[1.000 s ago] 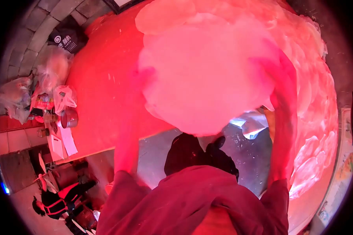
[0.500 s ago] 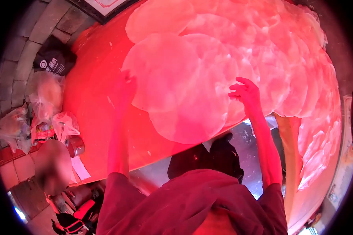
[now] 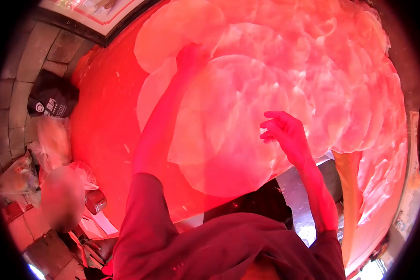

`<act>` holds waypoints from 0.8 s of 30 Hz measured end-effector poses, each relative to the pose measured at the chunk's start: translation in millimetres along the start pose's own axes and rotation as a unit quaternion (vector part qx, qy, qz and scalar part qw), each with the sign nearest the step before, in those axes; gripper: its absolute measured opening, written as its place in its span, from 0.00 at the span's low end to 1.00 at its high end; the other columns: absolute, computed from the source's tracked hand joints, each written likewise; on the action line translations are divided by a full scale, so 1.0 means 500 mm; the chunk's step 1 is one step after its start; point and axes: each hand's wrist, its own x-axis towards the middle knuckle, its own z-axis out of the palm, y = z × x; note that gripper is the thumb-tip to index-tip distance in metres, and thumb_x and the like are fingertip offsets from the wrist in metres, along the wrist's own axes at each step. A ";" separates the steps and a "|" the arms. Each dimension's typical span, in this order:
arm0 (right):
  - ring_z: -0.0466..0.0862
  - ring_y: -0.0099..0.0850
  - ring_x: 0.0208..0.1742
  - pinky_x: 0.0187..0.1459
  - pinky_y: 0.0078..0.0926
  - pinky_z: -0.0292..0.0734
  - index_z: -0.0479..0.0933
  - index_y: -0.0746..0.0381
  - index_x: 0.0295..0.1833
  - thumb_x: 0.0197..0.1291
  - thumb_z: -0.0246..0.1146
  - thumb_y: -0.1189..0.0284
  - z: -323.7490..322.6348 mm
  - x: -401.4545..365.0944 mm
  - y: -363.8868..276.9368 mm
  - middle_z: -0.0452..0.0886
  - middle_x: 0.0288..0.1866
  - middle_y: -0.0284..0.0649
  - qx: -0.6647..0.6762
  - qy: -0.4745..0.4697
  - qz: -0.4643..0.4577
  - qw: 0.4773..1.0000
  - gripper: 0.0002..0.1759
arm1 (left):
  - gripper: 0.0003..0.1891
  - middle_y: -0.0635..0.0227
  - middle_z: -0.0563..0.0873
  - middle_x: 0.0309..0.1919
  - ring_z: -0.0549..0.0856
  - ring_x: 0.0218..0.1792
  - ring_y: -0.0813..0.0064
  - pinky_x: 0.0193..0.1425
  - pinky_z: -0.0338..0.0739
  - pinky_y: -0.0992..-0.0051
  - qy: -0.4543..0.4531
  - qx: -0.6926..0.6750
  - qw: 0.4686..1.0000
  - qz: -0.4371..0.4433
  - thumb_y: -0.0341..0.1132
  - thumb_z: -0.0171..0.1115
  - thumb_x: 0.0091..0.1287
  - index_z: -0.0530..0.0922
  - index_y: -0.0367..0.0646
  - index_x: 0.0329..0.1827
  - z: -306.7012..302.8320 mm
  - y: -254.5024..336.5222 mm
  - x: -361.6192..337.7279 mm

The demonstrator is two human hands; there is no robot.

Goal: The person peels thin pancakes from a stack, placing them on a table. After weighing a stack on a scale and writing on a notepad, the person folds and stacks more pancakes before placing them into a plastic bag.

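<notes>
Thin, pale round sheets (image 3: 219,172) overlap one another across a red tabletop (image 3: 112,112). Over the far left part of the layer, my left hand (image 3: 191,57) is closed, knuckles up, where the edges of two sheets meet. Its fingertips are hidden, so I cannot make out what they hold. My right hand (image 3: 287,135) hovers over the near middle of the sheets, fingers loosely bent and apart, with nothing visible in them. Wrinkles run through the sheets between my hands.
A dark framed picture (image 3: 102,21) lies at the far left corner. Down the left side are a black bag (image 3: 53,95), clear plastic bags (image 3: 53,140) and a tin (image 3: 96,201). A brown strip (image 3: 347,182) hangs at the table's near right edge.
My left hand has moved away from me and to the right, from the left rim of a sheet to over the layer. My right hand stays over the near sheets. The view has shifted slightly.
</notes>
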 end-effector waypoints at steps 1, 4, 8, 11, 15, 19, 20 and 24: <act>0.85 0.30 0.35 0.39 0.25 0.81 0.74 0.71 0.58 0.63 0.59 0.77 -0.002 0.018 -0.004 0.83 0.40 0.44 0.008 0.001 -0.006 1.000 0.18 | 0.09 0.53 0.83 0.33 0.82 0.38 0.52 0.41 0.76 0.61 -0.015 0.000 1.000 0.003 0.37 0.62 0.58 0.80 0.39 0.34 -0.007 0.001 0.006; 0.85 0.31 0.36 0.39 0.25 0.82 0.74 0.70 0.57 0.64 0.60 0.76 -0.012 0.085 -0.013 0.84 0.41 0.44 0.031 -0.014 -0.024 0.999 0.17 | 0.09 0.53 0.83 0.32 0.83 0.37 0.52 0.40 0.76 0.64 -0.037 -0.048 0.998 -0.013 0.36 0.60 0.60 0.80 0.38 0.34 -0.010 -0.020 0.013; 0.85 0.30 0.35 0.37 0.24 0.82 0.75 0.70 0.56 0.63 0.61 0.76 -0.007 0.233 -0.027 0.84 0.40 0.43 0.090 -0.023 -0.067 0.993 0.16 | 0.08 0.56 0.84 0.29 0.84 0.33 0.57 0.38 0.76 0.64 0.037 -0.160 0.981 -0.107 0.35 0.59 0.61 0.80 0.40 0.34 -0.040 -0.054 0.046; 0.86 0.34 0.33 0.36 0.27 0.82 0.76 0.68 0.54 0.59 0.64 0.76 0.030 0.364 -0.063 0.84 0.38 0.46 0.023 -0.008 -0.061 0.998 0.17 | 0.08 0.59 0.83 0.28 0.84 0.32 0.63 0.38 0.76 0.66 0.072 -0.179 0.971 -0.141 0.35 0.58 0.62 0.80 0.40 0.35 -0.048 -0.109 0.067; 0.83 0.37 0.42 0.39 0.36 0.80 0.76 0.61 0.60 0.58 0.63 0.72 0.105 0.483 -0.029 0.81 0.42 0.48 -0.345 0.042 -0.365 0.864 0.22 | 0.09 0.63 0.82 0.29 0.82 0.33 0.68 0.40 0.75 0.69 0.046 -0.176 0.973 -0.140 0.36 0.57 0.64 0.79 0.39 0.37 -0.075 -0.181 0.108; 0.78 0.45 0.47 0.42 0.43 0.78 0.75 0.57 0.62 0.56 0.60 0.70 0.196 0.494 -0.037 0.77 0.44 0.47 -0.532 0.084 -0.402 0.740 0.25 | 0.10 0.67 0.80 0.31 0.79 0.35 0.73 0.42 0.74 0.72 -0.044 -0.134 0.981 -0.131 0.37 0.56 0.67 0.79 0.39 0.40 -0.135 -0.193 0.167; 0.77 0.46 0.48 0.42 0.44 0.77 0.74 0.56 0.62 0.55 0.59 0.69 0.204 0.499 -0.034 0.75 0.44 0.46 -0.552 0.085 -0.360 0.747 0.25 | 0.10 0.69 0.80 0.31 0.78 0.36 0.74 0.42 0.73 0.72 -0.056 -0.125 0.982 -0.130 0.38 0.56 0.67 0.79 0.39 0.40 -0.144 -0.194 0.179; 0.78 0.46 0.45 0.41 0.43 0.77 0.75 0.58 0.58 0.55 0.60 0.66 0.198 0.546 -0.009 0.75 0.42 0.47 -0.638 0.106 -0.303 0.700 0.23 | 0.11 0.72 0.79 0.33 0.76 0.37 0.77 0.43 0.72 0.74 -0.042 -0.116 0.984 -0.131 0.38 0.55 0.70 0.78 0.39 0.43 -0.184 -0.207 0.218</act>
